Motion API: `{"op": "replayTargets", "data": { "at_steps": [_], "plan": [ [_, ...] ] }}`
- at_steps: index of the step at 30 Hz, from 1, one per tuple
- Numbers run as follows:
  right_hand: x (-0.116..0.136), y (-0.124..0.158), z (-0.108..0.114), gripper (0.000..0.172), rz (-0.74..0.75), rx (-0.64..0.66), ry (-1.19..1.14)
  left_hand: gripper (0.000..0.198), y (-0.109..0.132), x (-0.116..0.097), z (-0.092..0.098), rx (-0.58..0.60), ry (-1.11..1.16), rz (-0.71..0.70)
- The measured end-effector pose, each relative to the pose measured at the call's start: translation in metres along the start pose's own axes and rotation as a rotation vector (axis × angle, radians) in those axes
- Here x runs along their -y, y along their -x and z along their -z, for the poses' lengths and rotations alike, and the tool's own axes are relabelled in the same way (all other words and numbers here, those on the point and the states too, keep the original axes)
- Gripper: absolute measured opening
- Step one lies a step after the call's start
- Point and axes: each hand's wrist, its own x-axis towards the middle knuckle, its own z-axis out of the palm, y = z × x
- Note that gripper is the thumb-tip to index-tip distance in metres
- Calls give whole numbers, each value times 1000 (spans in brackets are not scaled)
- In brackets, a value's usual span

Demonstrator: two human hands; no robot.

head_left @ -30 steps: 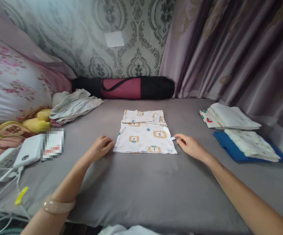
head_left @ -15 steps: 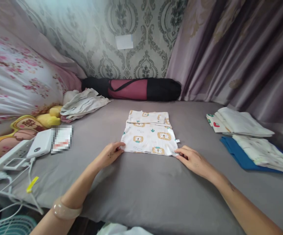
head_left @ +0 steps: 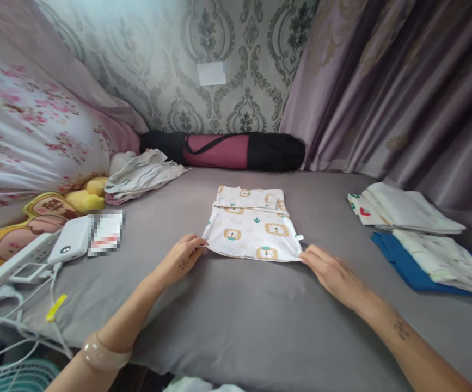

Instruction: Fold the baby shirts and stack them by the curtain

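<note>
A white printed cloth [head_left: 250,231] lies on the grey sheet [head_left: 236,321], its far part folded back in a band. The left hand [head_left: 182,258] pinches the near left corner of this cloth between thumb and fingers; the right hand [head_left: 331,275] pinches its near right corner the same way, so the near edge spans the gap between the 2 hands. A small tag [head_left: 300,237] sticks out from the cloth's right edge. Behind the cloth, a long bag [head_left: 221,151], black with a dark pink middle, lies along the wall, closed, its contents hidden. Well to the near left of the cloth, a turquoise basket [head_left: 27,363] shows only partly; what it holds cannot be made out. Left of the cloth sit a white power bank [head_left: 72,239] and, just beside it, a small blurred item [head_left: 107,233]. Right of the cloth are 2 folded piles: a plain white fabric [head_left: 415,207], and nearer, a pale patterned fabric [head_left: 443,261] resting on a blue one [head_left: 401,267].
</note>
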Motion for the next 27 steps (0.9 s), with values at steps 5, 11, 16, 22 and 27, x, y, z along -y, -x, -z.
{"op": "replayTargets", "data": {
  "at_steps": [5,11,16,22,27],
  "plan": [
    [0,8,9,26,52,10,87,35,5,-6,12,16,28,29],
    [4,7,20,28,27,-15,16,35,-2,-15,23,-29,148,94],
    [-8,-29,27,22,-137,-149,-58,38,-46,-11,31,-98,367,176],
    [-30,-98,30,20,-385,-303,-231,43,-111,8,21,-206,722,402],
    [-52,-149,14,30,-563,-348,-380,37,-153,19,3,-294,789,490]
  ]
}}
